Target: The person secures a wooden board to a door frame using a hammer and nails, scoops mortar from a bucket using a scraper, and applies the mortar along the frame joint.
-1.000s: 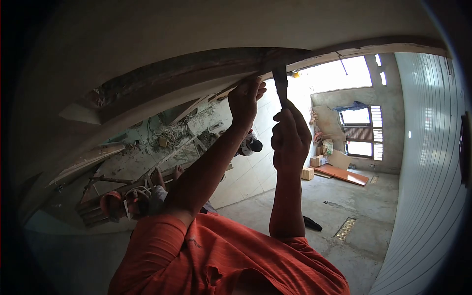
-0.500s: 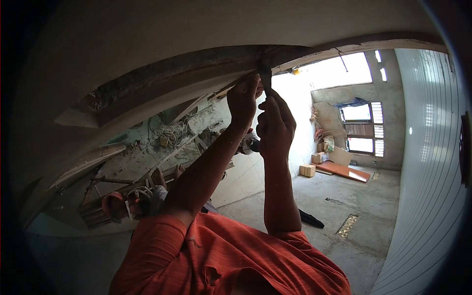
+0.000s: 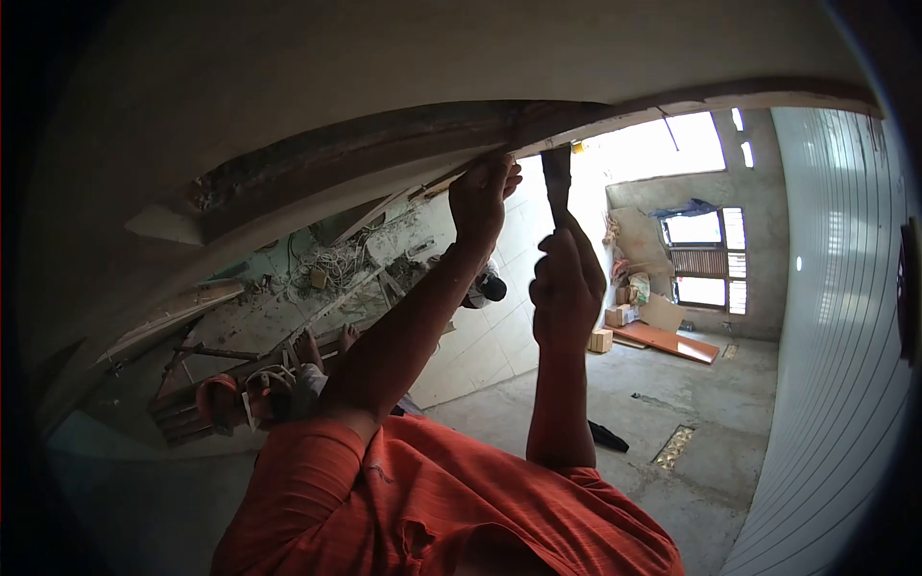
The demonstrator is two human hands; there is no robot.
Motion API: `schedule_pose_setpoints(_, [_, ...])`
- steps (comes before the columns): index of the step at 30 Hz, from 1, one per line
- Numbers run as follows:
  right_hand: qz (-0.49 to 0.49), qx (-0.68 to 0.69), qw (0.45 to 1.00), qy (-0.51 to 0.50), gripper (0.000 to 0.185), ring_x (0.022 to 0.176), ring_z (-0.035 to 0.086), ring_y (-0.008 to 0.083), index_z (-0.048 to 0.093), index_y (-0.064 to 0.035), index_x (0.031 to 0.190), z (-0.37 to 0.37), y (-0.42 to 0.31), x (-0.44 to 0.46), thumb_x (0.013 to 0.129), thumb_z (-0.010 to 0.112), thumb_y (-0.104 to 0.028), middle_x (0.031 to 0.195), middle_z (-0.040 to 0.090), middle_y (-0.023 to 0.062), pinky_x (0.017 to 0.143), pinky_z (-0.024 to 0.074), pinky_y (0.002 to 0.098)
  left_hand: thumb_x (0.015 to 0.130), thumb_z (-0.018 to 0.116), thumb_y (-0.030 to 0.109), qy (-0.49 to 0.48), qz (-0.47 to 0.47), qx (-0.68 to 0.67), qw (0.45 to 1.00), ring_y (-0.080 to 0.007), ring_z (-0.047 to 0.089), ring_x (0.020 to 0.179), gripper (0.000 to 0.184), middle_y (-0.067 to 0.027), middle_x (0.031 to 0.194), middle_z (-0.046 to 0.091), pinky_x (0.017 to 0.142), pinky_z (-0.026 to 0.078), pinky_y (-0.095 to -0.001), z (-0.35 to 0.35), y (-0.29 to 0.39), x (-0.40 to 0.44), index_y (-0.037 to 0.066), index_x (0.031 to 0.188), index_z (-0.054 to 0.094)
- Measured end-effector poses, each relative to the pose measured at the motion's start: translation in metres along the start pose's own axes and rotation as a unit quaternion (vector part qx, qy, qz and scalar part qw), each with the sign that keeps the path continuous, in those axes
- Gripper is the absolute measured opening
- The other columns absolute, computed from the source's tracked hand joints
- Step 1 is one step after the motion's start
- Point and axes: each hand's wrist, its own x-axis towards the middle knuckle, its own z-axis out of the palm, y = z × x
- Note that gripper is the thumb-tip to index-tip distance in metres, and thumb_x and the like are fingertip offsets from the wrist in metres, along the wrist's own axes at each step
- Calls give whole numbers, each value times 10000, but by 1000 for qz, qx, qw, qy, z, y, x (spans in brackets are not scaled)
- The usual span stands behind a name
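Raised in front of me, my right hand [image 3: 569, 283] is wrapped round the handle of a dark flat-bladed tool [image 3: 556, 178]. The blade points up, its tip close to the underside of a long wooden beam [image 3: 711, 96]. To its left, my left hand [image 3: 479, 197] is at the edge of the beam, fingers curled and pinched together. Whatever lies between those fingers is too small to name. Left of the hands, a dark recess [image 3: 355, 144] runs along the pale surface overhead.
Below left are tangled wires [image 3: 336, 264], rubble and a wooden rack [image 3: 187, 408]. Another person [image 3: 488, 291] is partly hidden beyond my left forearm. An orange board [image 3: 672, 343] and boxes [image 3: 600, 340] lie on the floor near a window [image 3: 706, 259].
My right hand and the tool first moved left towards my left hand, then back right and slightly lower. My left hand has stayed almost in place.
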Motion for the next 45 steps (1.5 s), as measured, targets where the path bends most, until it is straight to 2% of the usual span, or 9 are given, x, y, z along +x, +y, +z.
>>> schedule_pose_setpoints(4, [10,-9,999,-45,370,505,435,1,623,39,1373,4,-1,0,1061,581,-155,815,601,10,408,279,198,1025,673,262,-1,-5,5,1000,-220,762,923,334,-153,1009,765,879,623,-341,3,0,-4,-48,1140,717])
schedule_pose_setpoints(10, [7,-13,999,-49,368,537,448,3,637,15,1374,25,8,16,1061,571,-165,867,607,20,446,330,187,1027,667,236,-1,-2,4,1000,-220,760,938,318,-163,1017,763,896,619,-341,0,3,-4,-45,1169,709])
schedule_pose_setpoints(12, [10,24,999,-36,388,541,409,-12,589,63,1391,33,8,21,1049,576,-120,879,599,27,412,272,166,1027,668,237,-8,-5,0,1000,-220,760,938,321,-162,1018,763,896,618,-340,-4,1,-1,-45,1174,707])
schedule_pose_setpoints(14, [6,18,999,-39,380,539,410,-13,595,59,1386,33,5,23,1052,573,-121,876,602,28,412,274,166,1027,669,238,-15,-7,-6,1000,-220,760,938,323,-161,1018,763,895,616,-340,-5,2,1,-45,1178,705])
schedule_pose_setpoints(22, [8,41,999,-25,405,491,431,1,582,68,1401,0,-12,-3,1058,583,-147,859,619,39,397,313,191,1026,678,255,3,-14,7,1000,-213,763,935,327,-149,1023,768,873,610,-324,2,4,-5,-31,1181,712])
schedule_pose_setpoints(26, [23,28,998,-55,382,494,450,5,605,49,1386,10,-15,3,1056,585,-140,880,631,49,395,324,192,1027,677,259,7,-22,-8,1000,-215,765,925,330,-148,1022,768,875,611,-327,1,1,-5,-35,1173,715])
schedule_pose_setpoints(32, [22,-5,999,-49,355,521,458,6,649,27,1351,24,-9,24,1054,591,-157,891,626,49,410,315,188,1028,675,253,9,-7,-5,1000,-217,765,925,326,-145,1018,769,886,613,-333,2,3,-4,-40,1166,716])
schedule_pose_setpoints(41, [-57,-3,998,-29,372,502,434,-1,612,57,1375,14,-43,12,1053,591,-126,874,624,49,394,292,186,1028,680,270,14,-21,-10,1000,-218,762,935,332,-144,1026,768,887,614,-336,5,6,-6,-41,1137,717])
schedule_pose_setpoints(45, [-82,6,997,-12,377,507,435,-7,594,67,1383,-1,-34,-8,1051,577,-111,891,636,55,393,283,185,1028,675,276,10,-17,6,1000,-218,763,930,335,-142,1020,768,880,616,-341,3,5,-4,-40,1130,719])
